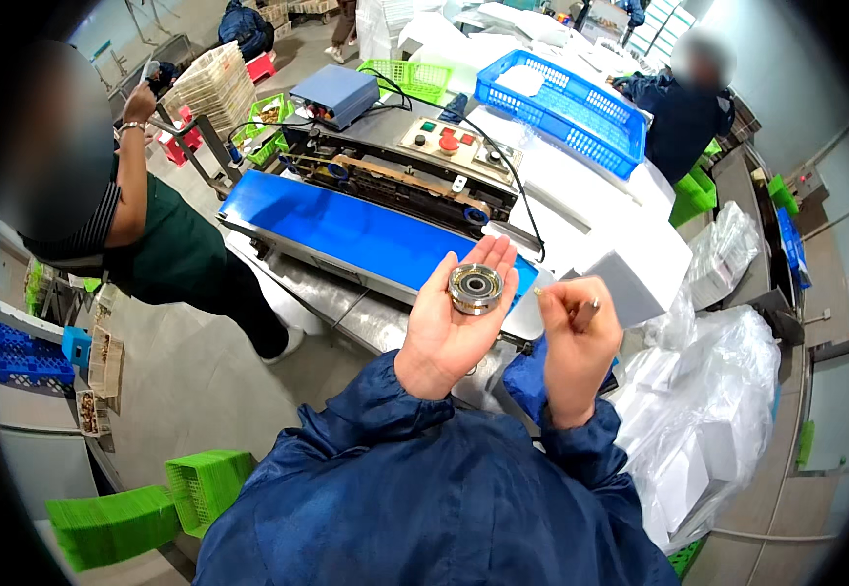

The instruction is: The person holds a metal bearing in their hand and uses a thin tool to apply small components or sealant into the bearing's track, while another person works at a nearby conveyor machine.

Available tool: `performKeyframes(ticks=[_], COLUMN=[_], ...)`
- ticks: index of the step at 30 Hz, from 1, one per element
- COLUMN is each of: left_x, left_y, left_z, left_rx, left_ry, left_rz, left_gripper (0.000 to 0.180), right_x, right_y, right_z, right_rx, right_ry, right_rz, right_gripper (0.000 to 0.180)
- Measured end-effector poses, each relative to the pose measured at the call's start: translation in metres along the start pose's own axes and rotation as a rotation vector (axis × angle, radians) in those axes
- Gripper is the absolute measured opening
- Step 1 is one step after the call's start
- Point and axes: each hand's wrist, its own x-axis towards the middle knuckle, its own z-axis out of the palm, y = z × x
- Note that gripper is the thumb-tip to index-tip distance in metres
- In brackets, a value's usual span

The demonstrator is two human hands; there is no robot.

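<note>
Beside the blue conveyor belt (346, 230): one round metal wheel (475, 289), one small tool (580, 314), two blue crates (561, 103) (24, 356), three green baskets (410, 76) (268, 122) (207, 483), two other people (161, 239) (683, 112).

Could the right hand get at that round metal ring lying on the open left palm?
Probably yes. The round metal ring lies uncovered on the flat left hand, and the right hand, pinching a thin tool, is close beside it with nothing between them.

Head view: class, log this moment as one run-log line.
left hand: open, palm up, round metal ring part resting on it | right hand: gripping thin tool | behind: blue conveyor belt
</note>
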Motion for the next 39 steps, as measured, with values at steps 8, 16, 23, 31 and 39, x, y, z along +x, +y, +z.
performKeyframes(ticks=[8,16,23,31,39], left_x=[0.005,0.003,0.001,-0.004,-0.003], left_y=[-0.018,-0.026,-0.031,-0.036,-0.037], left_z=[0.007,0.006,0.007,0.011,0.008], left_rx=[0.095,0.227,0.239,0.272,0.3], left_ry=[-0.1,-0.1,-0.099,-0.087,-0.098], left_rz=[0.165,0.245,0.264,0.317,0.314], left_gripper=[0.045,0.048,0.048,0.05,0.052], right_x=[-0.024,-0.031,-0.033,-0.034,-0.033], right_y=[-0.008,-0.001,0.007,0.004,0.002], right_z=[0.012,0.014,0.01,0.009,0.009], right_rx=[0.114,0.186,0.148,0.145,0.124], right_ry=[0.042,-0.015,-0.048,-0.044,-0.033], right_rz=[0.059,0.185,0.091,0.111,0.111], right_gripper=[0.015,0.019,0.014,0.015,0.014])
